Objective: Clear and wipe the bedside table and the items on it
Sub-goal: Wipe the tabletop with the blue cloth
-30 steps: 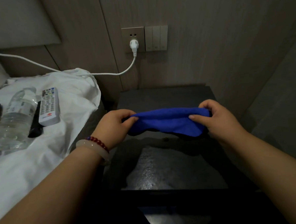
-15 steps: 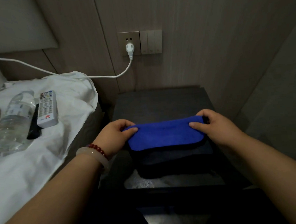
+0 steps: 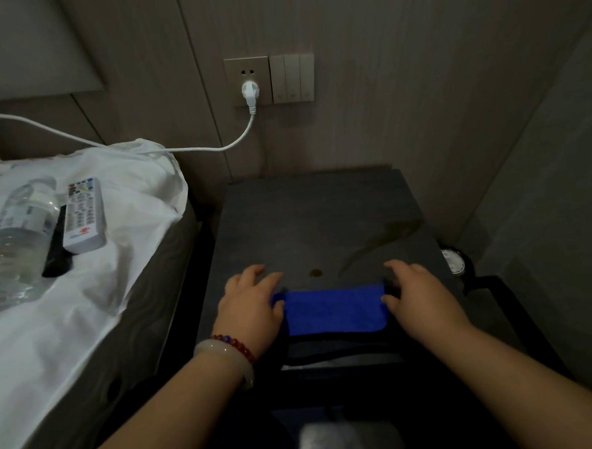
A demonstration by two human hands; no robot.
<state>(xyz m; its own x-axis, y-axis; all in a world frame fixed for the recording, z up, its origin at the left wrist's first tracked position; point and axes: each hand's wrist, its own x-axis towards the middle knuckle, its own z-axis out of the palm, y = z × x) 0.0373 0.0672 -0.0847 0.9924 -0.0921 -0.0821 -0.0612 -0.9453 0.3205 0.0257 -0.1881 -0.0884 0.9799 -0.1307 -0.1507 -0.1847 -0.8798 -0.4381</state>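
Note:
A folded blue cloth (image 3: 333, 313) lies flat on the dark bedside table (image 3: 322, 223), near its front edge. My left hand (image 3: 251, 309) presses on the cloth's left end and my right hand (image 3: 418, 297) on its right end, fingers spread forward onto the tabletop. A small spot (image 3: 315, 273) and a wet streak (image 3: 384, 237) show on the table beyond the cloth. On the white bed sheet (image 3: 125, 267) to the left lie a water bottle (image 3: 14, 239), a white remote (image 3: 83, 215) and a black remote (image 3: 56, 250).
A white cable (image 3: 194, 149) runs from the wall socket (image 3: 247, 81) over the bed. Wall switches (image 3: 292, 78) sit beside the socket. A small round object (image 3: 452, 262) lies low at the table's right side. Walls close in behind and to the right.
Both hands have lowered the blue cloth from the air onto the tabletop and now press it flat. The view has tilted down towards the table.

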